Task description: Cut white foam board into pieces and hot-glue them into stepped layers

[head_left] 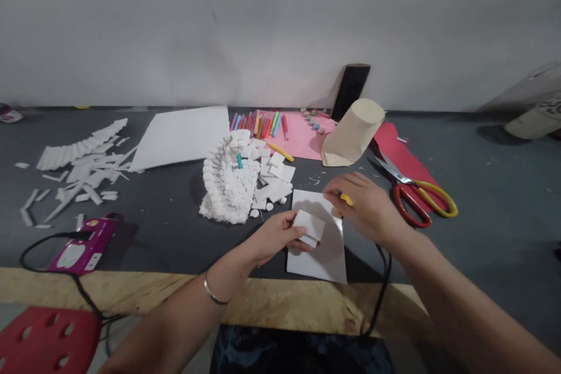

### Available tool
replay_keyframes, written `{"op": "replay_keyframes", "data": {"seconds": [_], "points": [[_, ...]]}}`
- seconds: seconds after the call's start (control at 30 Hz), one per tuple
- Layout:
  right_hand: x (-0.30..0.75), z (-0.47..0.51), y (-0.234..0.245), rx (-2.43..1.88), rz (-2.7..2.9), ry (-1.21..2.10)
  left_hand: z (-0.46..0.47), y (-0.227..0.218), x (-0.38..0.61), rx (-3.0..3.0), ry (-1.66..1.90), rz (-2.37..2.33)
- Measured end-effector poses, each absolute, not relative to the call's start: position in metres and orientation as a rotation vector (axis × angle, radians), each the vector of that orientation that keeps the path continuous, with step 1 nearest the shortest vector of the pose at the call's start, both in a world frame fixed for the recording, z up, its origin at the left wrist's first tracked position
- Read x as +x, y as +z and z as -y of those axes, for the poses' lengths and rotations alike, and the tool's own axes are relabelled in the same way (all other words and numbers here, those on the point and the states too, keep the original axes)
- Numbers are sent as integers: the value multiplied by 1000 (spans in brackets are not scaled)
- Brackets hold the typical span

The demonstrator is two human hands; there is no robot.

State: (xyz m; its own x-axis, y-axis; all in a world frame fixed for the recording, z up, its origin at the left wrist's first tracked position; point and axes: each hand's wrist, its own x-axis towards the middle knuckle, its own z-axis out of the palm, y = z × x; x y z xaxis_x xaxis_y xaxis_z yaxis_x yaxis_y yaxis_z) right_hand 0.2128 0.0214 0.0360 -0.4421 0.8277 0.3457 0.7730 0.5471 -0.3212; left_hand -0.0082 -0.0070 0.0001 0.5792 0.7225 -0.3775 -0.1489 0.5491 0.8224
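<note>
Left hand (275,237) pinching white square (312,225), upper edge descending rightward, right hand (366,205) curled round yellow tool (346,199)

Dark tilted phone (352,90), purple box (92,247) with black cable (83,293), perforated red stool (46,342)

Left forearm (179,312): slim, rounded, silver-coloured metal bangle (211,293), faintly shiny, worn near the wrist. Right forearm (467,304) bare. Lower edge: black fabric with cloudy blue-grey mottling (302,353), apparently clothing over the lap; cut of garment unclear.
</note>
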Motion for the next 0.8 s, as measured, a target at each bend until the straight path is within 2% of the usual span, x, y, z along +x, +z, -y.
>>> {"op": "replay_keyframes", "data": {"seconds": [0.17,0.37,0.47,0.6,0.8], "points": [[170,-63,22,-1053,2624,313,5,3,-8,808,568,-781],[156,-77,18,-1108,2645,314,5,1,-9,821,522,-787],[162,-67,26,-1236,2477,345,6,1,-8,822,545,-784],[182,-43,32,-1511,2079,570,6,2,-7,804,588,-785],[204,-8,20,-1498,1625,950,4,2,-6,734,655,-814]]}}
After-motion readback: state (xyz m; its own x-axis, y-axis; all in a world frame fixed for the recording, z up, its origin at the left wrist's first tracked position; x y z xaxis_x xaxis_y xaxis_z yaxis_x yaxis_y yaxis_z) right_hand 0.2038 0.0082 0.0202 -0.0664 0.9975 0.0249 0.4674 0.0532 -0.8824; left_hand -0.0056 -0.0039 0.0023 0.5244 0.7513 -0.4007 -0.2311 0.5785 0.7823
